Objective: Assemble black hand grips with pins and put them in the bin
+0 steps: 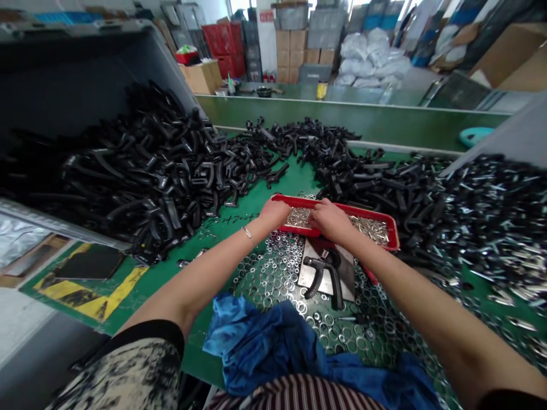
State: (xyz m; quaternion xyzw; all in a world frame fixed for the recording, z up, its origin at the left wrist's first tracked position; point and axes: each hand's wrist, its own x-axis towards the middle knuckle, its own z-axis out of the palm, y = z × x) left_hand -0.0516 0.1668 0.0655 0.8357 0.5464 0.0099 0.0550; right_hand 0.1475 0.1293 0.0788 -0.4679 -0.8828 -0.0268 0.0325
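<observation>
both hands meet over the near-left part of a red tray (394,233). the left hand (273,213) sits at the tray's left corner with its fingers curled in, against the rim and the small silvery metal pieces (372,228) that fill the tray. whether it grips anything cannot be told. the right hand (331,221) lies just beside it, knuckles up and fingers bent down into the same pieces. its fingertips are hidden, so its grip cannot be told either. a thin bracelet (248,232) circles the left wrist.

just below the tray a black handle (325,274) lies on a grey plate (347,267), between the two forearms. loose metal rings (273,273) are strewn over the green table (171,273) around it. a crumpled blue cloth (265,341) lies nearest the body.

further out, a big heap of black plastic handles (162,171) spills from a tipped grey bin (64,85) on the left and curves round behind the tray. a heap of shiny metal parts (491,216) crowds the right side.
</observation>
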